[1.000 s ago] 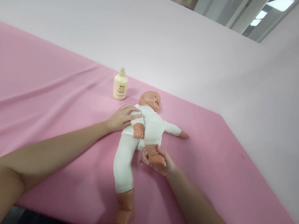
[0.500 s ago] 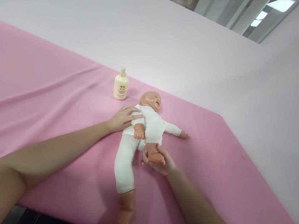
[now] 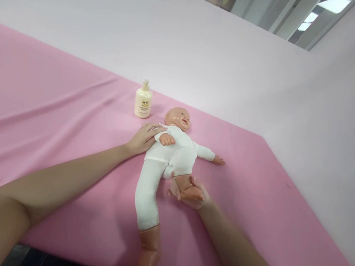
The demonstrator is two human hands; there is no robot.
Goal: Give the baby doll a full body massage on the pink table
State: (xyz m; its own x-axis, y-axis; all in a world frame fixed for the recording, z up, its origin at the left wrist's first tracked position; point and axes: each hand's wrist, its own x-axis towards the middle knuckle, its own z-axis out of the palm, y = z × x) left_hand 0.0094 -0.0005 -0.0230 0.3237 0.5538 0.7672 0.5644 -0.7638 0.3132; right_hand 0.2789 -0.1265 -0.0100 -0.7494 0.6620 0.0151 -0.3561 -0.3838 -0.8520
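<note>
A baby doll (image 3: 184, 158) with a white cloth body lies on its back, its head away from me and turned right. My left hand (image 3: 145, 138) is at the doll's side, with its fingers over the upper arm near the shoulder; the thumb is partly hidden. That arm is bent, and its small hand (image 3: 167, 139) rests over the chest. Low down, my right hand (image 3: 194, 197) is wrapped from beneath around the doll's bent leg at the ankle (image 3: 187, 185). The other leg (image 3: 148, 194) stretches toward me.
A cream pump bottle (image 3: 143, 102) stands upright to the left of the doll's head. Pink cloth (image 3: 72, 95) covers the table, with creases at the left. Behind and to the right rises a white wall (image 3: 144, 31), with a window (image 3: 258, 10) at the top.
The doll's arm at my left hand has swung up, its small hand now higher over the chest. The bent leg in my right hand has shifted slightly down and right.
</note>
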